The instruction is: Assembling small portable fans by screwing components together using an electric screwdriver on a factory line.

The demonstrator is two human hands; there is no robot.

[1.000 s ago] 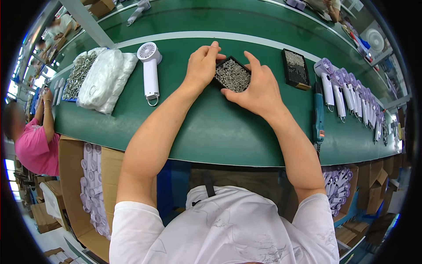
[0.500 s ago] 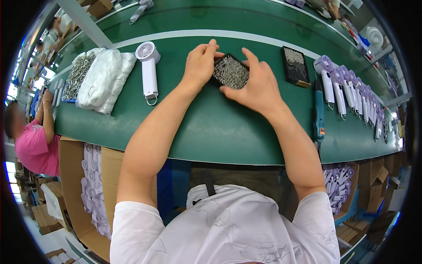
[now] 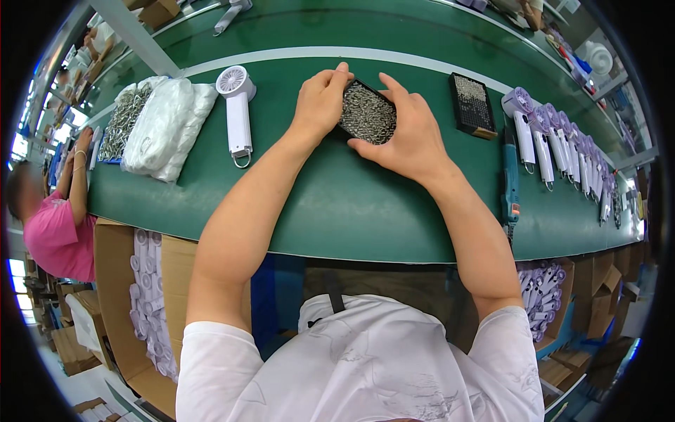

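Observation:
Between my two hands is a small black tray filled with many tiny metal screws. My left hand grips the tray's left side, fingers up along its far corner. Around the right side curls my right hand, thumb at the near edge and fingers at the far edge. The tray is just over the green tabletop; whether it touches the surface cannot be told. Left of my hands lies a white handheld fan with a round grille and a wire loop at its handle end.
A second black tray with screws in a perforated plate lies right, beyond a teal electric screwdriver. Rows of lilac fans line the right side. White plastic bags and metal loops sit left. A co-worker works far left.
The tray has turned and tilted slightly in my hands, and the screws in it have shifted. A fan on the far belt moved right. The co-worker's hands moved up.

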